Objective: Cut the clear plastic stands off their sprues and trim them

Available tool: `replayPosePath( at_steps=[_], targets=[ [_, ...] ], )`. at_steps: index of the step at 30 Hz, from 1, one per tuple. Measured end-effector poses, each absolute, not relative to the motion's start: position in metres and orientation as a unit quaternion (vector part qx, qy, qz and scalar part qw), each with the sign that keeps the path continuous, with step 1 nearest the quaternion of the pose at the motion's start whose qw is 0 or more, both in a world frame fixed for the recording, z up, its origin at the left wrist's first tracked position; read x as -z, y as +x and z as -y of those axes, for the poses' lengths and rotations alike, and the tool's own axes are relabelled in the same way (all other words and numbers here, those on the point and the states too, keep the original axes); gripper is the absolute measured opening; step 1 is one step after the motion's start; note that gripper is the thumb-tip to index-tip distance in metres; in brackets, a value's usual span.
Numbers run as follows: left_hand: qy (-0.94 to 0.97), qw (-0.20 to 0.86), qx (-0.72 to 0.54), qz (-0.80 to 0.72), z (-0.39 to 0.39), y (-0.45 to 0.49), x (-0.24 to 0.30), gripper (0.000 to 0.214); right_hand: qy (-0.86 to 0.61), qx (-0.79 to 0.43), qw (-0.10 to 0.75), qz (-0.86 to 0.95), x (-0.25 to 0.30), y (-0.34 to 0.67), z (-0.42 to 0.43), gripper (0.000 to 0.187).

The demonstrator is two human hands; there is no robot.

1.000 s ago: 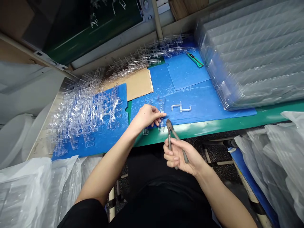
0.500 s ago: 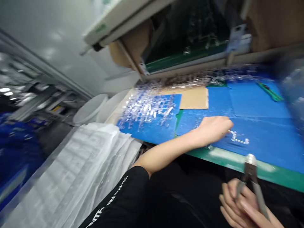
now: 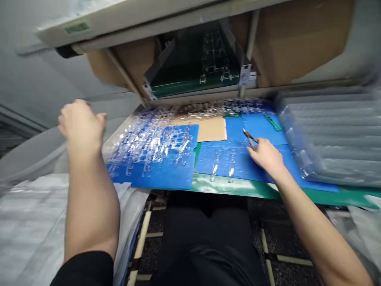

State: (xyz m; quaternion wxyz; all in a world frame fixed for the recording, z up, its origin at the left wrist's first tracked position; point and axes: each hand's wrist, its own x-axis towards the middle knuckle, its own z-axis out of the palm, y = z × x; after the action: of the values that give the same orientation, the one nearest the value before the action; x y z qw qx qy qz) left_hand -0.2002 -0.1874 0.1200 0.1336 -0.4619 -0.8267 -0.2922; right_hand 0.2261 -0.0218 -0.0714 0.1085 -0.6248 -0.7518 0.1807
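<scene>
My left hand [image 3: 81, 123] is raised at the far left, above a pale round bin [image 3: 32, 155]. Its thumb stands apart from the bent fingers, and nothing shows in it; the palm side is hidden. My right hand [image 3: 266, 157] is closed on a pair of nippers [image 3: 249, 137], jaws pointing up-left over the blue sheet [image 3: 244, 161]. Left of that hand, two clear plastic parts [image 3: 231, 165] lie side by side near the front edge. A heap of clear plastic pieces [image 3: 151, 143] covers much of the left blue sheet [image 3: 166, 180].
Brown cardboard [image 3: 212, 129] lies mid-table. A green-handled tool [image 3: 272, 122] rests behind the nippers. Bagged, stacked trays [image 3: 342, 139] stand at the right; white wrapped sheets [image 3: 32, 222] are at lower left. Behind the table is an opening with a green belt [image 3: 187, 85].
My left hand has moved from the blue sheet, where it held a clear plastic piece, to above the bin. My right hand has brought the nippers up over the table. The view has turned.
</scene>
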Motion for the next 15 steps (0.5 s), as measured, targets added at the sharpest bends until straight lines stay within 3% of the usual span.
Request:
replayPosePath(
  at_steps=[3, 8, 15],
  targets=[
    [-0.53, 0.042, 0.187, 0.826, 0.163, -0.114, -0.055, 0.024, -0.654, -0.123, 0.09, 0.741, 0.079, 0.213, -0.01, 0.052],
    [-0.628, -0.117, 0.071, 0.766, 0.111, 0.037, 0.042, 0.04, -0.686, -0.08, 0.072, 0.719, 0.079, 0.21, -0.05, 0.069],
    [-0.597, -0.18, 0.074, 0.778, 0.082, 0.079, 0.068, 0.028, -0.726, -0.061, 0.132, 0.672, 0.06, 0.223, -0.123, 0.046]
  ],
)
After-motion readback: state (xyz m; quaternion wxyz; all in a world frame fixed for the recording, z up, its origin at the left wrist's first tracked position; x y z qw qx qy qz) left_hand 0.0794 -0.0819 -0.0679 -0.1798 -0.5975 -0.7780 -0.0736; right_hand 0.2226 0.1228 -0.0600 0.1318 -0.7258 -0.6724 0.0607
